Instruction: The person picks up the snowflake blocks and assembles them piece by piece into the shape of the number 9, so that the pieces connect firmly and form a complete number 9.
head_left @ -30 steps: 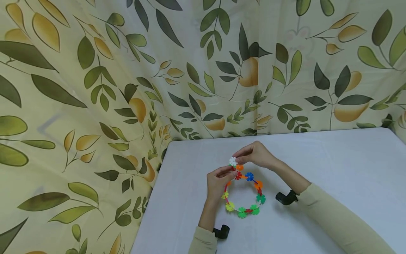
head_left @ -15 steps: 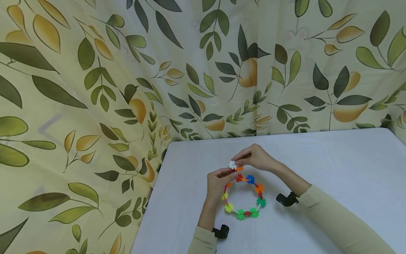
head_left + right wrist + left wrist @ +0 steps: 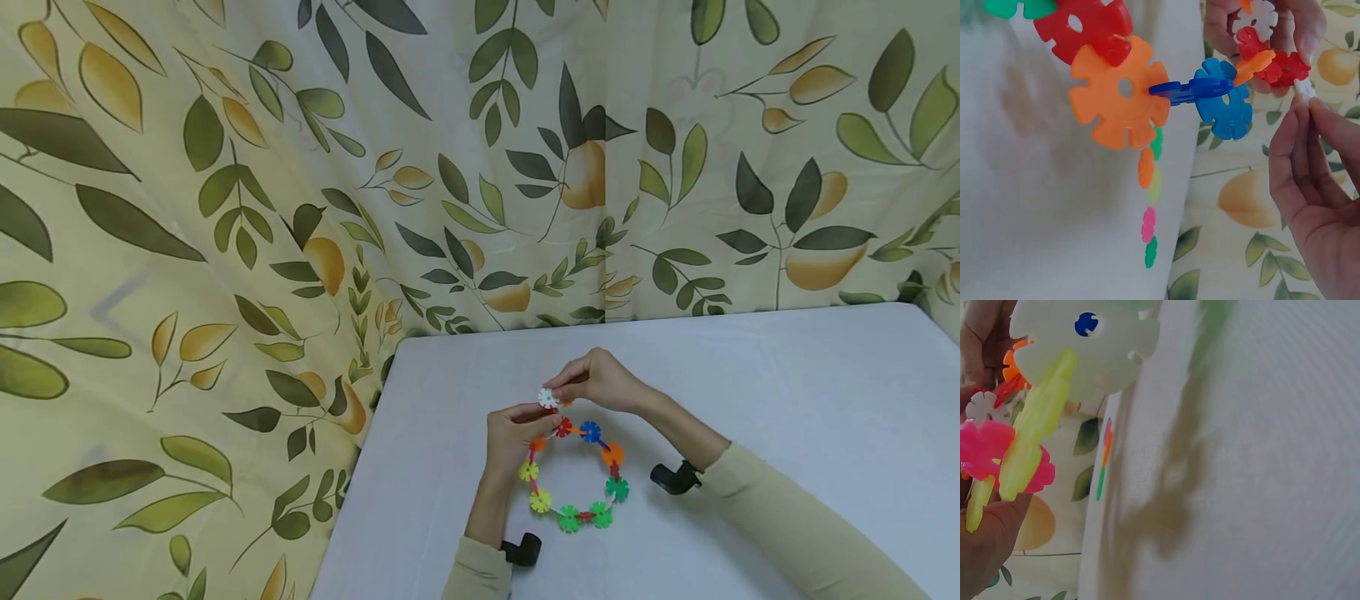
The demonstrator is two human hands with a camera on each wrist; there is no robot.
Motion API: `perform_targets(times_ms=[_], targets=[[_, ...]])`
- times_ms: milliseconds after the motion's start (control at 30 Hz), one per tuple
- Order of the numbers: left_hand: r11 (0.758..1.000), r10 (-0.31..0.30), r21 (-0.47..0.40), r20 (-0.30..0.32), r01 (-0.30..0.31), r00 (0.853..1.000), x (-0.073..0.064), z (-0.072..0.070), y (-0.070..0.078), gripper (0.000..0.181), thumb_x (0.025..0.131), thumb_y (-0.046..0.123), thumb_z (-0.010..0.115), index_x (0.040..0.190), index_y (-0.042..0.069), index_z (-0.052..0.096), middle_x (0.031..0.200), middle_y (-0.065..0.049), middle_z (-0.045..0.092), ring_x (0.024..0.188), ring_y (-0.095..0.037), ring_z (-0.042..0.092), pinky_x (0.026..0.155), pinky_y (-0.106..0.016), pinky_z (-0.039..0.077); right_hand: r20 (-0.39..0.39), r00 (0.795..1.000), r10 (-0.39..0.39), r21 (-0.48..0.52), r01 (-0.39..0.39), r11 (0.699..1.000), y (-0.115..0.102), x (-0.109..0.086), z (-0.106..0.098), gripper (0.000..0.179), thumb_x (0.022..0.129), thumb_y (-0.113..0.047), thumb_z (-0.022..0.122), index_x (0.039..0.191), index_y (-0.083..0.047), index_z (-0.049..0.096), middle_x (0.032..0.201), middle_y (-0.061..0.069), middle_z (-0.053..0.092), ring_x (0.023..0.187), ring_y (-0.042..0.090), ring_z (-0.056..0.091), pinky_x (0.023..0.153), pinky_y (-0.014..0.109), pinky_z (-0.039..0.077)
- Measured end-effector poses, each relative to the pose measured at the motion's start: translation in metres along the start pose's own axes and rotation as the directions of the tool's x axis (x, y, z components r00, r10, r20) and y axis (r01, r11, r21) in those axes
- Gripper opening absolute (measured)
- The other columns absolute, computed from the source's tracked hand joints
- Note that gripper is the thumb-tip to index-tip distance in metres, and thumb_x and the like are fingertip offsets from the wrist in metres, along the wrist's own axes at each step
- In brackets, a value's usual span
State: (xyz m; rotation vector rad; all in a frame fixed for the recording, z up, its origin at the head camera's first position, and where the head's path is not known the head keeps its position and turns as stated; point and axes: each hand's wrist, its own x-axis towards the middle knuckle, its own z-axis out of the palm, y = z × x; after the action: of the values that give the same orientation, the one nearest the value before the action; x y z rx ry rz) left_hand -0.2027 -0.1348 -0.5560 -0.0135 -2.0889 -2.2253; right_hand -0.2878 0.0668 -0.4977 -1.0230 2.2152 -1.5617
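Observation:
A ring of interlocking snowflake discs in red, blue, orange, green and yellow hangs between my hands, its green discs (image 3: pixel 585 517) nearest me. My left hand (image 3: pixel 510 442) pinches the ring at its upper left, by a red disc (image 3: pixel 1289 69) in the right wrist view. With thumb and fingertips, my right hand (image 3: pixel 603 382) holds a white snowflake disc (image 3: pixel 548 398), its edge against that red disc. A blue disc (image 3: pixel 1225 100) and an orange disc (image 3: pixel 1119 90) follow along the ring. Close to the left wrist camera are a yellow disc (image 3: pixel 1041 425) and a pale disc (image 3: pixel 1085 369).
A white cloth (image 3: pixel 750 367) covers the table. Several loose discs, one of them pink (image 3: pixel 1149 225), lie near the table's edge in the right wrist view. A leaf-patterned curtain (image 3: pixel 465 192) stands behind and to the left. Each wrist wears a black camera (image 3: pixel 675 477).
Both hands and the ring have come slightly down toward me. The white disc has sunk closer to my left fingertips, and the orange disc beside it is now mostly hidden behind my right fingers.

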Motion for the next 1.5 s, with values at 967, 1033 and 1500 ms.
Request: perform_targets(times_ms=[967,1033,1500], targets=[[0.997,-0.075,0.01,0.1,0.074,0.992,-0.003,0.001,0.006,0.04,0.082,0.016,0.091,0.111,-0.008,0.076,0.096,-0.011,0.08,0.086,-0.022,0.078,0.075,-0.03,0.062,-0.001,1.0,0.001,0.012,-0.001,1.0,0.003,-0.006,-0.003,0.019,0.095,-0.006,0.076,0.113,-0.003,0.08,0.1,0.009,0.078,0.085,0.026,0.074,0.075,0.029,0.06],[0.997,-0.071,0.015,0.1,0.069,0.992,-0.002,0.001,0.007,0.036,0.082,0.016,0.091,0.108,-0.005,0.079,0.095,-0.011,0.079,0.085,-0.022,0.078,0.074,-0.03,0.062,0.005,1.0,-0.011,0.01,0.011,1.0,0.001,-0.006,-0.004,0.019,0.095,-0.006,0.076,0.113,-0.003,0.08,0.098,0.008,0.078,0.084,0.026,0.074,0.074,0.029,0.06],[0.999,-0.039,0.021,0.144,0.036,0.989,0.0,-0.002,0.003,0.038,0.082,0.01,0.09,0.111,-0.009,0.075,0.096,-0.013,0.079,0.085,-0.025,0.078,0.075,-0.031,0.062,-0.018,1.0,0.012,0.1,-0.01,0.995,0.008,-0.012,-0.001,0.022,0.096,-0.007,0.075,0.117,0.001,0.077,0.104,0.015,0.078,0.087,0.031,0.077,0.08,0.033,0.062]])
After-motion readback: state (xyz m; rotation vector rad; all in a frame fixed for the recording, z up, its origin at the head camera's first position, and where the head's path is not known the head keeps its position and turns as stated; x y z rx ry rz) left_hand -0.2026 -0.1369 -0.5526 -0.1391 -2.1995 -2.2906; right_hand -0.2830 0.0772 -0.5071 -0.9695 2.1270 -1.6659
